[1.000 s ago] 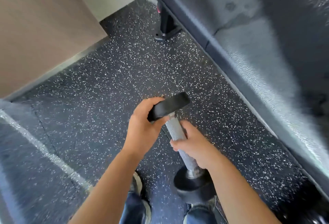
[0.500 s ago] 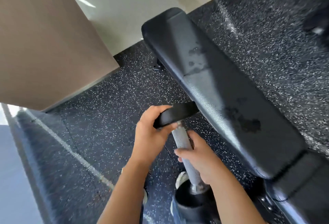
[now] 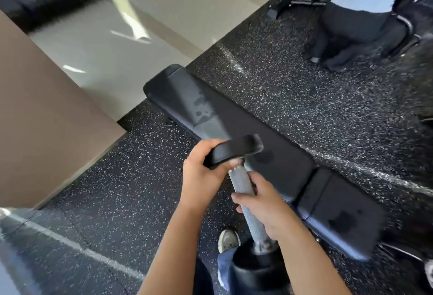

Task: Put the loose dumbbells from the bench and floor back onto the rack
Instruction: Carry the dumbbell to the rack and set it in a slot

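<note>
The dumbbell [image 3: 243,191] is carried nearly upright, off the floor. The right hand [image 3: 264,205] wraps its handle low down; the left hand [image 3: 203,177] grips the upper head. The bench [image 3: 234,135] lies just beyond; no rack is visible.

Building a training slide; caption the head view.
Left hand grips the upper head of the dumbbell, right hand its handle, beside the bench.

Speckled black rubber floor [image 3: 117,189], glossy pale tiles [image 3: 140,37] beyond, brown wall [image 3: 46,119] left, perhaps gym machines [image 3: 351,25] behind.
</note>
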